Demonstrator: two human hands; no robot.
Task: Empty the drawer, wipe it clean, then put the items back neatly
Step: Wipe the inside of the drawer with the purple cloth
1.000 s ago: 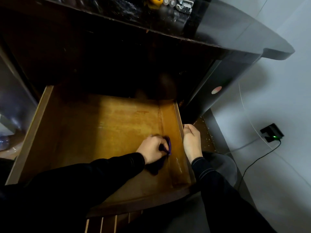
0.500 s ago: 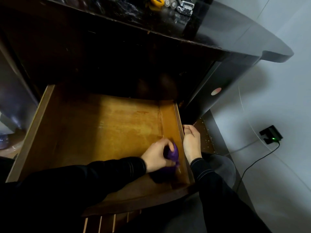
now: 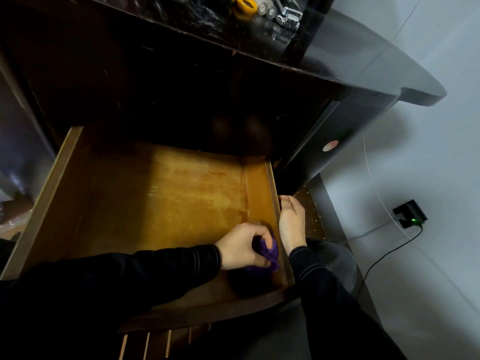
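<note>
The wooden drawer (image 3: 78,193) is pulled out and holds no items; its floor is yellow-brown and stained. My left hand (image 3: 241,249) grips a bunched purple cloth (image 3: 268,252) and presses it into the drawer's front right corner, against the right side wall. My right hand (image 3: 292,222) rests along the outside of that right wall (image 3: 271,183), fingertips touching its rim. Both arms wear black sleeves.
Above the drawer runs a dark glossy desktop (image 3: 376,61) with a yellow tape roll (image 3: 244,6) and a silver object (image 3: 289,15). On the pale surface at right lies a black adapter (image 3: 410,214) with a green light and a cable. Wooden slats (image 3: 155,341) sit below the drawer front.
My left hand has slid the purple cloth right and toward me along the right wall into the front corner. My right hand has stayed on the drawer's side.
</note>
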